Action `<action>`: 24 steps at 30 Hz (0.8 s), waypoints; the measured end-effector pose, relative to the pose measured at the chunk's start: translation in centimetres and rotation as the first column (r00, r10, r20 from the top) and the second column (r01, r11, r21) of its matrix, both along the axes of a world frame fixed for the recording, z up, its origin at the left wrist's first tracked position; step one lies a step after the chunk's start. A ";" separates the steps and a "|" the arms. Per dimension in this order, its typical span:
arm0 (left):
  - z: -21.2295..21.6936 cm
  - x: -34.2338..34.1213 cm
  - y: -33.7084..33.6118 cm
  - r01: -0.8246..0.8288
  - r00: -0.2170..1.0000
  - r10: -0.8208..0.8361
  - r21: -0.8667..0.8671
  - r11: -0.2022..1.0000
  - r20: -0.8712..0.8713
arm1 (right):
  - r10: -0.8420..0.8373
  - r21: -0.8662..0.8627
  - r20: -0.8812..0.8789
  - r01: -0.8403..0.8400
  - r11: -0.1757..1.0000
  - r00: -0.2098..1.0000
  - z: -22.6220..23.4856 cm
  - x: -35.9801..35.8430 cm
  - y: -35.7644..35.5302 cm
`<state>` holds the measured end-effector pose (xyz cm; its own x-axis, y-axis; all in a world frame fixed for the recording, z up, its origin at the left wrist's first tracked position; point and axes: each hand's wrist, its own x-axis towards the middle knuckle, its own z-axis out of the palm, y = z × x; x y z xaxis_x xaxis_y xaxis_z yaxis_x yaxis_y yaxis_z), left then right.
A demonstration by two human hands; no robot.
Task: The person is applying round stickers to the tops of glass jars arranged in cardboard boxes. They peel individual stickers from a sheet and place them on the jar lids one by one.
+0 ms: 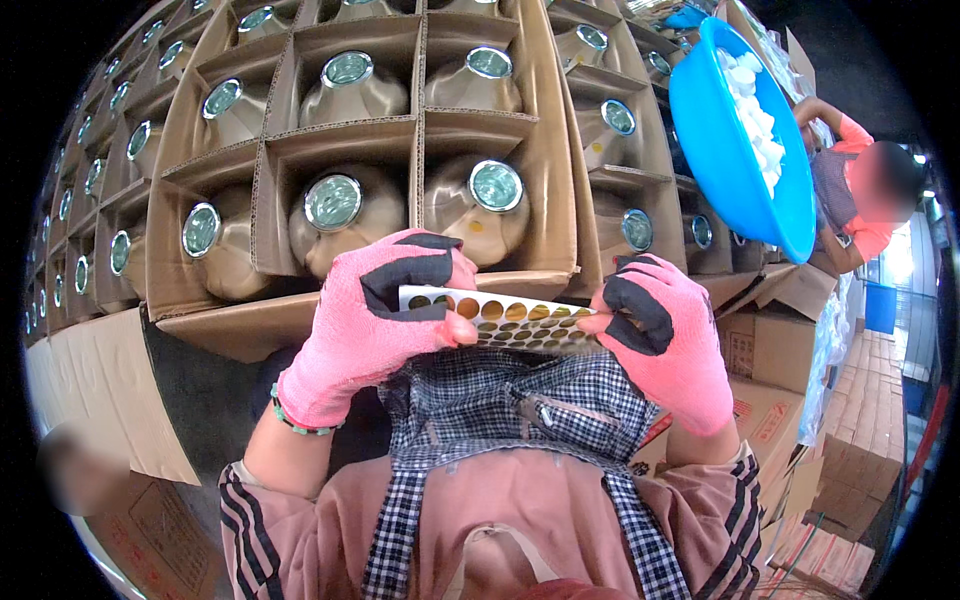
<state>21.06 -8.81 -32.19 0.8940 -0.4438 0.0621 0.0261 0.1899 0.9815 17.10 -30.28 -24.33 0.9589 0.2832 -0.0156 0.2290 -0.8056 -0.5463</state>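
Note:
Between my two hands is a sheet of round gold stickers (520, 318), held in front of my checked apron. My left hand (385, 305), in a pink and black glove with bare fingertips, pinches the sheet's left end. The right end is gripped by my right hand (660, 325), gloved the same way. Just beyond the sheet stands a divided cardboard box (365, 312) of silvery glass liners. One liner (345, 215) has its round greenish mouth facing up, and another liner (480, 215) beside it bears a small gold dot.
More boxes of liners (130, 240) spread to the left and far side. A blue basin (720, 150) holding white pieces rests on boxes at right, with a co-worker (850, 190) behind it. Cardboard cartons (765, 345) stand at lower right. Another person (85, 470) shows at the lower left edge.

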 end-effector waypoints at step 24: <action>-0.5 -0.1 0.1 -0.158 0.987 0.159 0.048 0.986 -0.038 | 0.130 -0.113 0.323 -0.098 0.989 0.937 -0.1 0.4 0.1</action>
<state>21.00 -8.75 -32.68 0.9546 -0.2978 0.0071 0.0397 0.1507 0.9878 17.53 -30.19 -24.46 0.8763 0.4036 0.2631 0.4764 -0.8073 -0.3484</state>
